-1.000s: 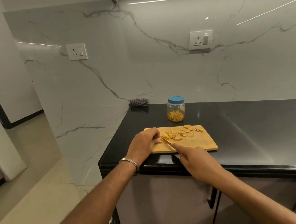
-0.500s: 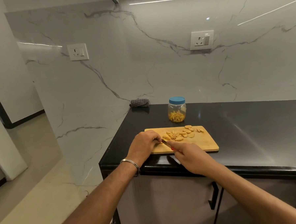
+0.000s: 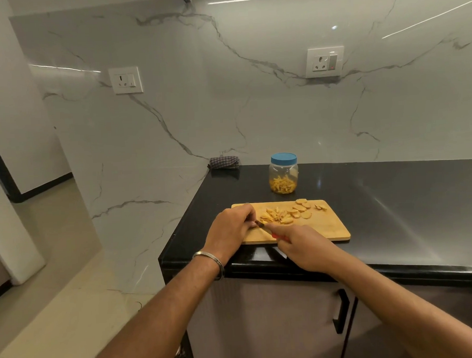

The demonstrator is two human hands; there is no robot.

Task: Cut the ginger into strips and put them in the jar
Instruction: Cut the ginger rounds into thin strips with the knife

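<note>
Head view: left hand [image 3: 233, 228] pinches pale ginger slice (barely visible); right hand [image 3: 305, 246] grips red-handled knife [image 3: 270, 231] on rectangular bamboo board [image 3: 325, 229]. Advice: keep fingertips curled back, cuts narrow.

My left hand [image 3: 232, 228] curls knuckles-up, a bangle on its wrist; my right hand [image 3: 301, 246] grips, forefinger stretched far-left toward it.

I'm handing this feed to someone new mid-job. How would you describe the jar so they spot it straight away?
Start at the black countertop against the marble wall, then find the wooden cutting board near its front edge. Just behind the board stands the jar, upright and apart from it. It is the only clear container there, with a blue lid on top and yellow ginger strips at its bottom.
</note>
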